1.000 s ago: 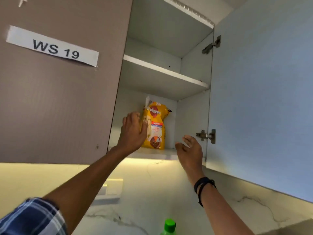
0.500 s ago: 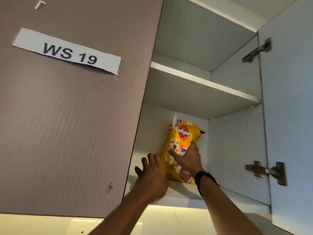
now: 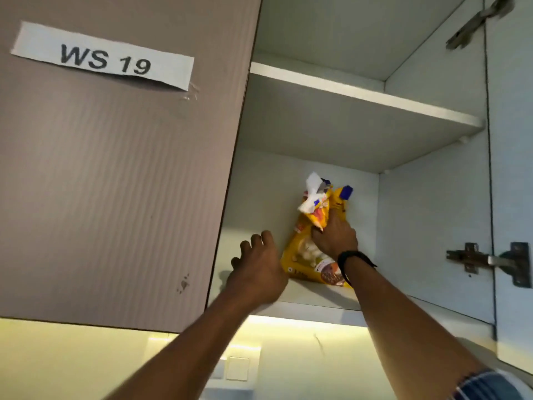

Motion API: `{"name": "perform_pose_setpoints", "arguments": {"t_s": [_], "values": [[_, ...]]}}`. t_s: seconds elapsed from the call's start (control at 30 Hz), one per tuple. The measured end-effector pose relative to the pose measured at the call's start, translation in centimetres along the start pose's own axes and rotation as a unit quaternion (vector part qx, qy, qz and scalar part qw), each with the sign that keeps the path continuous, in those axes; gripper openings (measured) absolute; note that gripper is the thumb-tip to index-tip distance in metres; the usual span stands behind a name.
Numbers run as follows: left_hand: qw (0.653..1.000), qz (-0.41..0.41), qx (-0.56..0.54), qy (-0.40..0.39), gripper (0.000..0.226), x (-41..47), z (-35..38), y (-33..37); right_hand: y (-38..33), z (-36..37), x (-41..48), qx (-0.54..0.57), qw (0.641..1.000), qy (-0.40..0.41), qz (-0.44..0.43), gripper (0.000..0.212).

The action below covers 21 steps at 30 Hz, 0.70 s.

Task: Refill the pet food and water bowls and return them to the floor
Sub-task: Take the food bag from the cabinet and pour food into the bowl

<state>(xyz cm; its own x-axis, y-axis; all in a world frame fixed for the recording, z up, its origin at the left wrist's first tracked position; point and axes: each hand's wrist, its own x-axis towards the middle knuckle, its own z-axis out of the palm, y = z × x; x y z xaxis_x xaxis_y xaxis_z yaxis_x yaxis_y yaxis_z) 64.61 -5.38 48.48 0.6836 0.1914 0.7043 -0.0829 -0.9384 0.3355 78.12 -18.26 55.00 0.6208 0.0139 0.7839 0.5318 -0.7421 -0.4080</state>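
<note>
a: white shelf (image 3: 317,310), front edge: left hand (image 3: 256,272) above it, fingers spread, holding nothing.
b: right hand (image 3: 336,239)?
a: deeper over the shelf, gripping yellow food bag (image 3: 302,252) mid-height. bag sits on the shelf near its back.

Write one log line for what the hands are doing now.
step: fetch pet food | right hand: grips food bag | left hand: open, beside food bag | food bag: on bottom cupboard shelf
</note>
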Motion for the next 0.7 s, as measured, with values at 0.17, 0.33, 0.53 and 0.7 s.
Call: {"name": "perform_pose_setpoints", "arguments": {"t_s": [0.17,0.33,0.53,0.7], "values": [[0.999,0.009,-0.045,-0.017,0.069,-0.1,-0.2,0.0,0.0,-3.5,-3.5,-0.085,0.991,-0.005,-0.103,0.069],[0.989,0.024,-0.135,-0.049,0.121,-0.1,-0.7,-0.3,0.2,-8.6,-7.3,-0.067,0.984,0.009,-0.165,0.045],[0.931,0.073,-0.345,-0.091,0.12,-1.7,-2.2,0.9,-1.5,-16.0,-11.4,0.058,0.98,0.03,-0.187,0.016],[0.899,0.096,-0.426,-0.042,0.095,-7.7,-3.7,2.1,-3.3,-18.9,-15.3,0.097,0.969,0.013,-0.226,0.01]]}}
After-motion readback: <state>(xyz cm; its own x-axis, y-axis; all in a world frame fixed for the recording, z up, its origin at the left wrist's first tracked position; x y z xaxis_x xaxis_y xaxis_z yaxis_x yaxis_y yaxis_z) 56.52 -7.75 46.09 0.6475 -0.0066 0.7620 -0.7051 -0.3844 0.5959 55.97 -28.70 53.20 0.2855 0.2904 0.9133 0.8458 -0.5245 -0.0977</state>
